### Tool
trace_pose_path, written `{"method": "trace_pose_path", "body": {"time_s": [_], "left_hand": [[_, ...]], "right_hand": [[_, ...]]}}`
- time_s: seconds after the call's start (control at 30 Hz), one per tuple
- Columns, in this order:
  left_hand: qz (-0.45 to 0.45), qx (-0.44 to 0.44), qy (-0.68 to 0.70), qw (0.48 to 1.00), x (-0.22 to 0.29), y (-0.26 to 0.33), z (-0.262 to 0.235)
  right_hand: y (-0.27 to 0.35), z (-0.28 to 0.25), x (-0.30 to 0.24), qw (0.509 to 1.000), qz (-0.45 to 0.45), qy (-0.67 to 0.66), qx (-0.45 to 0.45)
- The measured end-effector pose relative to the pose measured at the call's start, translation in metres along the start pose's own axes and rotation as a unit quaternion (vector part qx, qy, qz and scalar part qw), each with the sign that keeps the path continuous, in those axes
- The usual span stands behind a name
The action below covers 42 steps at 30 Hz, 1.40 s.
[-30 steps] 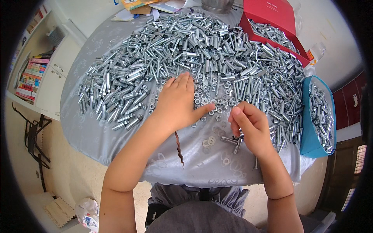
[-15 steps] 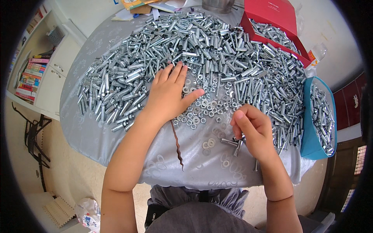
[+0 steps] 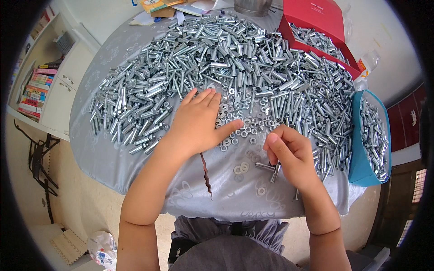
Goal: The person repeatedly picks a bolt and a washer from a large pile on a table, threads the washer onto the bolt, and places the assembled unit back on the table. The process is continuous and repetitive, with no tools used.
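Note:
My left hand (image 3: 197,122) lies palm down with its fingers spread, over the near edge of a big heap of metal sleeves and bolts (image 3: 226,49). Its thumb reaches across a patch of loose hex nuts (image 3: 244,131) and washers. To the right, my right hand (image 3: 291,156) is closed, thumb against curled fingers; whatever they hold is hidden. Just under it, two short metal sleeves (image 3: 265,167) lie crossed on the cloth. A few flat washers (image 3: 244,167) rest to their left, and a single washer (image 3: 261,191) lies nearer me.
A grey patterned tablecloth (image 3: 113,156) with a wavy brown tear (image 3: 206,174) covers the round table. An open red box (image 3: 312,45) and a teal fabric bin (image 3: 357,158), both holding metal hardware, stand at the right. Papers and a metal pot (image 3: 253,5) sit at the far edge.
My left hand has slid toward me, its fingertips leaving the sleeves and its palm now over more of the nuts. My right hand has shifted slightly left, still closed.

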<state>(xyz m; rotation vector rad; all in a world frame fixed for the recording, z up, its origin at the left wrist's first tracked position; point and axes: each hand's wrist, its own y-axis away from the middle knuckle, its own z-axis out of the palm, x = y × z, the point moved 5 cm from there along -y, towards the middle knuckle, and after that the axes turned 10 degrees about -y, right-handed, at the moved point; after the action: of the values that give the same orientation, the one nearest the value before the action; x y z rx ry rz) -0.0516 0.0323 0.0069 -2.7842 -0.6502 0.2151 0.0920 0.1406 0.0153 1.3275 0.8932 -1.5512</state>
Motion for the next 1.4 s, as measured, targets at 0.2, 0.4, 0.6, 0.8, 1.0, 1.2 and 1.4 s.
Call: {"method": "trace_pose_path", "body": {"time_s": [0.2, 0.4, 0.6, 0.8, 1.0, 1.2, 1.4], "left_hand": [[-0.065, 0.026, 0.088, 0.994, -0.02, -0.012, -0.009], [-0.056, 0.029, -0.011, 0.998, -0.015, -0.008, 0.015], [-0.033, 0.039, -0.047, 0.998, -0.009, -0.008, 0.01], [-0.001, 0.054, -0.043, 0.998, -0.005, -0.012, -0.001], [-0.027, -0.004, 0.059, 0.998, -0.022, -0.014, -0.004], [-0.037, 0.058, -0.019, 0.997, -0.018, -0.008, 0.01], [-0.03, 0.055, -0.043, 0.997, -0.016, -0.01, 0.014]], "right_hand": [[0.001, -0.004, -0.001, 1.0, -0.002, -0.012, 0.009], [0.0, -0.001, -0.001, 1.0, -0.004, -0.008, 0.002], [-0.001, -0.003, 0.001, 1.0, -0.004, -0.007, 0.012], [-0.002, -0.003, 0.001, 1.0, 0.005, -0.016, 0.011], [0.0, -0.003, -0.001, 1.0, -0.001, -0.006, 0.012], [0.001, -0.003, -0.003, 1.0, -0.009, -0.018, 0.009], [0.001, -0.004, -0.001, 1.0, -0.01, 0.006, 0.011]]}}
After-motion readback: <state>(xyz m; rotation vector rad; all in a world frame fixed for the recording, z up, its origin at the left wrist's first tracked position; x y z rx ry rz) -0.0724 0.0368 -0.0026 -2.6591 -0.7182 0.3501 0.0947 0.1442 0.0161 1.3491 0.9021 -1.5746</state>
